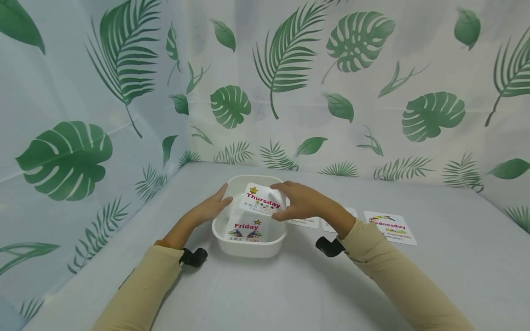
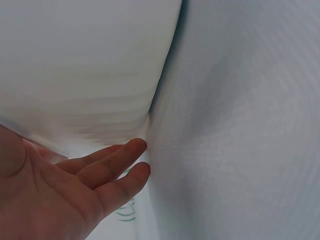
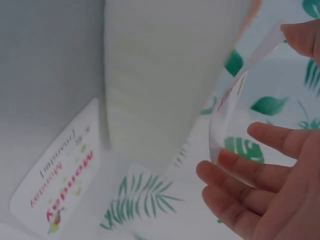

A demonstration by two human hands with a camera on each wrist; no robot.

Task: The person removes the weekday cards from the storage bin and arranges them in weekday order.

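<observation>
My right hand (image 1: 304, 201) pinches a white flash card reading Thursday (image 1: 261, 198) by its right side. It holds the card over the white plastic basin (image 1: 250, 249); in the right wrist view the card (image 3: 227, 107) bows between thumb and fingers. A Friday flash card (image 1: 248, 226) lies inside the basin, its upper part covered by the Thursday card. At the basin's left rim is my left hand (image 1: 207, 209), thumb over the edge and fingers along the outside. The left wrist view shows these fingers (image 2: 112, 167) stretched beside the outer wall.
Right of the basin, a Monday card (image 3: 62, 175) lies on the table (image 1: 298, 289). Another card (image 1: 329, 225) is partly hidden by the right forearm, and a Wednesday card (image 1: 391, 227) lies farther right. A leaf-patterned curtain (image 1: 298, 92) stands behind the table.
</observation>
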